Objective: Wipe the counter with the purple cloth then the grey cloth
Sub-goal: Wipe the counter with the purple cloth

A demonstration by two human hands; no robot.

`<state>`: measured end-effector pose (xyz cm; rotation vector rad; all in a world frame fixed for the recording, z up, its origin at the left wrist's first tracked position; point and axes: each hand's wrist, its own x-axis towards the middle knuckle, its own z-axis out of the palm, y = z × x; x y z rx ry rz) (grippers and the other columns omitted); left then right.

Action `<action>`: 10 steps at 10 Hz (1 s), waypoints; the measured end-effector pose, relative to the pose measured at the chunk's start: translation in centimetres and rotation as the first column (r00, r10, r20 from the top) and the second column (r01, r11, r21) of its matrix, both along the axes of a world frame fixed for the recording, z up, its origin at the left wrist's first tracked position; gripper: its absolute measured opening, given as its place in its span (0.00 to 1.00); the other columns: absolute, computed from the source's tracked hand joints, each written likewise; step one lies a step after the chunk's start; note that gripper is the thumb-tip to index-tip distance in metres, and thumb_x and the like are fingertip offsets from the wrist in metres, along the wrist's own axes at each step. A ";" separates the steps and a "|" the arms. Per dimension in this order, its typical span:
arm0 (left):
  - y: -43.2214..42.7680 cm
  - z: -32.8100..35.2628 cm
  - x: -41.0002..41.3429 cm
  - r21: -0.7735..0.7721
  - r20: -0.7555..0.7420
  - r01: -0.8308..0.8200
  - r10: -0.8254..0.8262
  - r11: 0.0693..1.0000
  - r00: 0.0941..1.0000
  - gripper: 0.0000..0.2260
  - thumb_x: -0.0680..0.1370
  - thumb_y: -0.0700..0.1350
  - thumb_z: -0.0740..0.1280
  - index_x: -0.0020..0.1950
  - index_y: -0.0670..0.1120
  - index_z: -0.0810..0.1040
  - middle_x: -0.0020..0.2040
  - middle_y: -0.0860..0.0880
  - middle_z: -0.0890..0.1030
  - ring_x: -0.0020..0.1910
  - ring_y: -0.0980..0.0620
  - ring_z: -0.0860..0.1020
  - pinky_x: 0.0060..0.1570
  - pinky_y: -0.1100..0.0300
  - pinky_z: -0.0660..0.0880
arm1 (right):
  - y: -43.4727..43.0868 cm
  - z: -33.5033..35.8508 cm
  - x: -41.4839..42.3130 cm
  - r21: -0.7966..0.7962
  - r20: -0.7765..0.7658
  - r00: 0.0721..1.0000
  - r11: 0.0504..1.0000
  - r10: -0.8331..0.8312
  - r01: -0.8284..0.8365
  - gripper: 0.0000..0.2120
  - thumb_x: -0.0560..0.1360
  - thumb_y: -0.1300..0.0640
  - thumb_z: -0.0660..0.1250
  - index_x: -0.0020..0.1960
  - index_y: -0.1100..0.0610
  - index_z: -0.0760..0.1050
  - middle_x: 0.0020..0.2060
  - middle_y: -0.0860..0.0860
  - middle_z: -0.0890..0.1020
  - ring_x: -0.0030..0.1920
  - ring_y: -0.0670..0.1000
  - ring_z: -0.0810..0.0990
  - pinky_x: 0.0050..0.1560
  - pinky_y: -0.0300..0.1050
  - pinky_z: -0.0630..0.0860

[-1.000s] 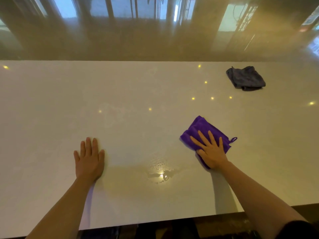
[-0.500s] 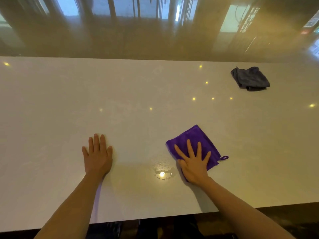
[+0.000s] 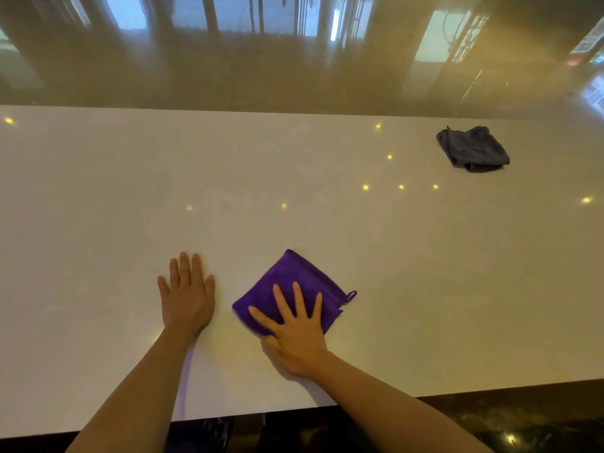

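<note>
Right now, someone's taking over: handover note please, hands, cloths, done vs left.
Right hand: flat, fingers spread, pressing the purple cloth onto the counter, near the front edge, mid-wipe.
Left hand: flat on the bare counter just left of the cloth, holding nothing.
Grey cloth: crumpled at the far right, near the back edge, untouched.
Done: purple pass under way; how much is covered cannot be told.
Left: finish the purple pass, then wipe with the grey cloth.
</note>
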<state>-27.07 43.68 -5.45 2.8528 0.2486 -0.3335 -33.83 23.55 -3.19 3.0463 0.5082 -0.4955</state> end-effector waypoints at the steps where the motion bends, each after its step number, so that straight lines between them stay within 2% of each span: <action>1: -0.1 0.0 0.1 -0.004 0.007 -0.001 0.001 1.000 1.000 0.25 0.81 0.52 0.44 0.75 0.46 0.40 0.77 0.44 0.41 0.76 0.45 0.40 0.74 0.46 0.40 | -0.6 0.8 -0.7 -0.095 0.006 0.999 0.995 0.038 -0.038 0.22 0.73 0.40 0.47 0.65 0.33 0.65 0.66 0.45 0.75 0.65 0.57 0.75 0.63 0.65 0.42; 3: 0.0 0.0 0.0 -0.012 0.010 -0.007 0.007 1.000 1.000 0.25 0.81 0.51 0.44 0.75 0.45 0.40 0.77 0.44 0.42 0.76 0.45 0.40 0.74 0.45 0.40 | -3.7 0.9 -1.7 -0.195 -0.041 0.986 0.966 0.163 -0.168 0.22 0.73 0.39 0.49 0.67 0.33 0.62 0.67 0.40 0.72 0.67 0.51 0.72 0.66 0.62 0.43; 4: -0.1 0.0 0.1 -0.009 0.007 -0.014 0.014 1.000 1.000 0.25 0.81 0.51 0.44 0.75 0.45 0.41 0.78 0.44 0.42 0.76 0.45 0.40 0.74 0.45 0.40 | -5.3 0.9 -1.9 -0.181 -0.065 0.981 0.965 0.183 -0.192 0.23 0.73 0.41 0.49 0.68 0.34 0.61 0.68 0.40 0.71 0.68 0.50 0.71 0.66 0.60 0.45; 5: -0.1 0.1 0.0 -0.008 0.003 -0.019 0.019 1.000 1.000 0.25 0.81 0.51 0.45 0.75 0.45 0.42 0.78 0.44 0.43 0.76 0.45 0.41 0.74 0.45 0.41 | -7.4 0.6 -1.9 -0.114 -0.045 0.984 0.978 0.170 -0.174 0.22 0.78 0.43 0.43 0.71 0.39 0.57 0.69 0.42 0.70 0.69 0.52 0.69 0.66 0.59 0.49; 6: -0.1 0.0 0.0 -0.005 -0.002 -0.018 0.018 1.000 1.000 0.25 0.81 0.51 0.45 0.75 0.46 0.41 0.78 0.45 0.42 0.76 0.46 0.40 0.74 0.46 0.41 | -9.9 0.2 -1.7 -0.044 -0.015 0.993 0.992 0.114 -0.114 0.33 0.74 0.46 0.51 0.74 0.42 0.39 0.70 0.44 0.68 0.70 0.55 0.67 0.65 0.59 0.52; 7: -0.1 -0.1 0.1 -0.006 -0.002 -0.021 0.021 1.000 1.000 0.25 0.81 0.51 0.45 0.75 0.46 0.41 0.78 0.45 0.42 0.76 0.46 0.40 0.74 0.46 0.41 | -11.6 0.3 -1.6 0.037 0.001 0.998 0.997 0.065 -0.065 0.34 0.72 0.47 0.53 0.74 0.40 0.41 0.69 0.45 0.71 0.69 0.56 0.69 0.65 0.58 0.52; 8: 0.0 -0.2 0.1 -0.006 -0.004 -0.019 0.019 1.000 1.000 0.25 0.81 0.51 0.44 0.75 0.46 0.40 0.77 0.45 0.41 0.76 0.47 0.40 0.74 0.46 0.40 | -14.8 0.0 -1.2 0.055 -0.045 0.999 0.998 -0.026 0.028 0.29 0.73 0.47 0.50 0.74 0.45 0.51 0.73 0.48 0.61 0.73 0.60 0.60 0.71 0.53 0.39; 9: 0.0 -0.2 0.1 -0.004 -0.003 -0.017 0.017 1.000 1.000 0.25 0.81 0.51 0.44 0.75 0.46 0.40 0.77 0.45 0.41 0.76 0.46 0.40 0.74 0.46 0.40 | -18.0 -1.5 -0.8 0.030 -0.036 0.991 0.991 -0.129 0.130 0.28 0.76 0.45 0.44 0.71 0.41 0.34 0.71 0.46 0.35 0.75 0.54 0.35 0.70 0.52 0.26; 10: 0.0 -0.2 0.0 -0.001 -0.003 -0.016 0.016 1.000 1.000 0.25 0.81 0.51 0.44 0.75 0.46 0.41 0.78 0.45 0.42 0.76 0.46 0.40 0.74 0.46 0.40 | -20.5 -1.9 -0.8 -0.003 -0.025 0.960 0.961 -0.277 0.277 0.28 0.80 0.49 0.48 0.70 0.47 0.32 0.74 0.46 0.37 0.71 0.51 0.29 0.72 0.54 0.32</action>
